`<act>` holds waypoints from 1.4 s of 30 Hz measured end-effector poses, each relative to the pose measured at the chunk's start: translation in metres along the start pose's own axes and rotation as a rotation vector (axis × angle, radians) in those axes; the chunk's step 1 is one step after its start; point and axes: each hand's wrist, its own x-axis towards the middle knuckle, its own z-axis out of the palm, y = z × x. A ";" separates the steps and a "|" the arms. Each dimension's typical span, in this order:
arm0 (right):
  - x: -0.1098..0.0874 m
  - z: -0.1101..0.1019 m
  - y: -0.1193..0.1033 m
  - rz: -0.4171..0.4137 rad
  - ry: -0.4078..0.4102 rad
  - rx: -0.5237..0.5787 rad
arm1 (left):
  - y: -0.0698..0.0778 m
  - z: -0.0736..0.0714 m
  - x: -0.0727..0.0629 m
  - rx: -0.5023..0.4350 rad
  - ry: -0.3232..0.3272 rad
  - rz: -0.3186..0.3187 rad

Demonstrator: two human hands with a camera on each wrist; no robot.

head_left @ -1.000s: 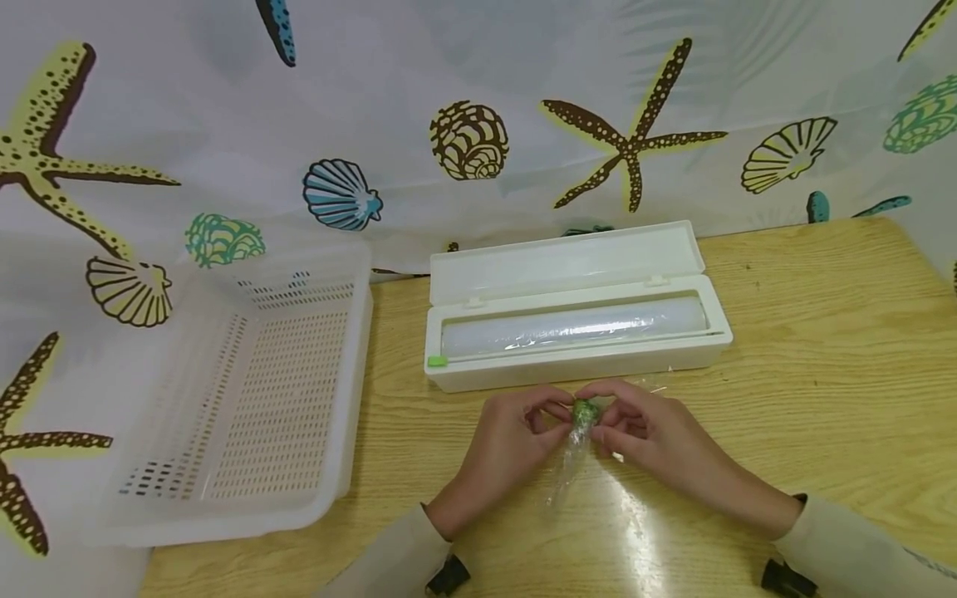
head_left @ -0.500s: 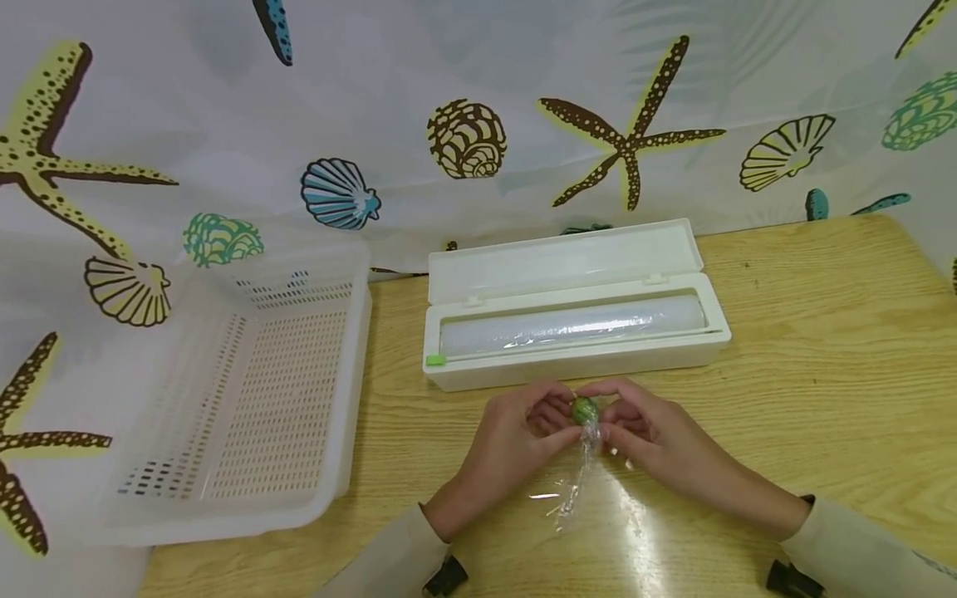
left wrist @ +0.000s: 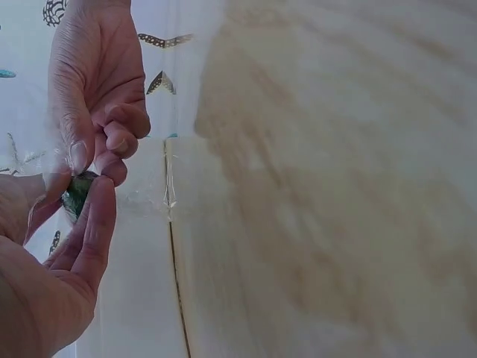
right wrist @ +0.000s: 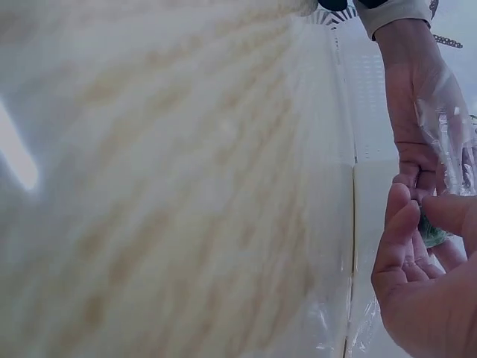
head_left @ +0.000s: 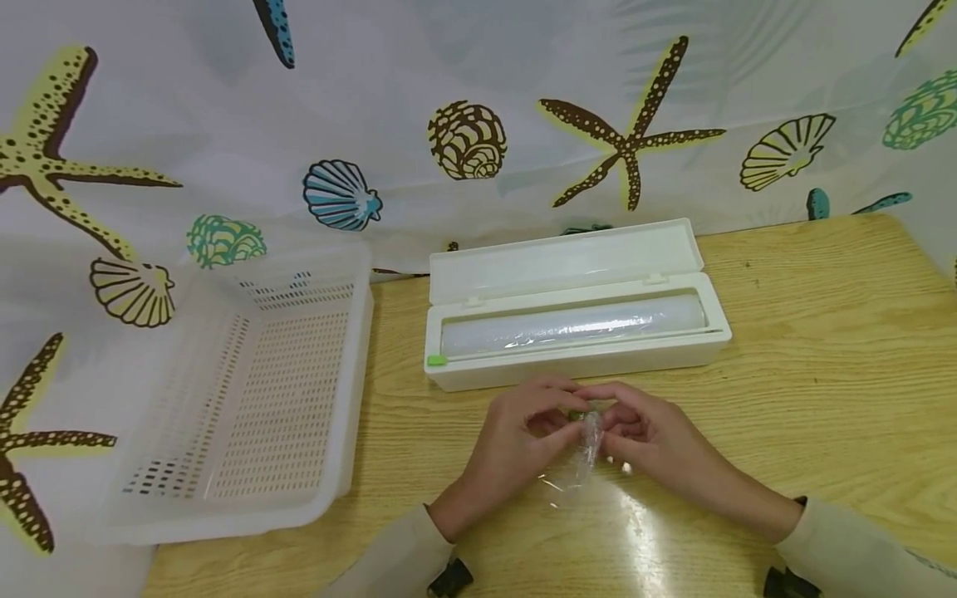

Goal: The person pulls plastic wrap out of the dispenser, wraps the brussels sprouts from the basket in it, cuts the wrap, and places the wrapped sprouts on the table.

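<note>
Just in front of the long white box, both hands meet at a small round green thing (head_left: 576, 414) in clear plastic wrap (head_left: 592, 440). Thumb and fingers of the left hand (head_left: 516, 428) pinch it from the left. From the other side the right hand (head_left: 652, 428) pinches the wrapped thing, its fingers curled. A loose tail of wrap hangs toward the person. Fingers cover most of the green thing (left wrist: 77, 195) in the head view; more of it shows in the left wrist view. In the right wrist view, crinkled film (right wrist: 452, 149) lies over the left hand's fingers.
Behind the hands is the white box (head_left: 576, 365), lid (head_left: 564, 262) up, with a roll of plastic film (head_left: 576, 325) inside and a green slider (head_left: 437, 360) at its left. A white perforated basket (head_left: 338, 448) stands left on the wooden table (head_left: 822, 382). A shell-print cloth (head_left: 523, 66) hangs behind.
The green thing showed more fully half a second ago and is now mostly behind the fingers. The tail of wrap has shifted and gathered between the hands. Box and basket stay put.
</note>
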 end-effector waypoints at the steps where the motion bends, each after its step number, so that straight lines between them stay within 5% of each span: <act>1: 0.000 0.000 0.000 0.009 0.002 0.005 | 0.000 0.000 0.000 -0.009 -0.003 0.010; 11: -0.001 -0.001 -0.001 -0.009 0.138 -0.150 | 0.002 -0.001 0.000 -0.027 -0.044 0.021; 30: -0.002 -0.002 0.006 0.002 0.179 0.021 | 0.003 -0.002 -0.001 -0.023 -0.131 0.014; 38: -0.004 -0.001 0.003 0.012 0.125 0.064 | 0.006 -0.005 -0.002 -0.061 -0.111 -0.101; 42: -0.005 -0.001 0.001 0.033 0.114 0.063 | 0.005 -0.007 -0.003 -0.084 -0.125 -0.078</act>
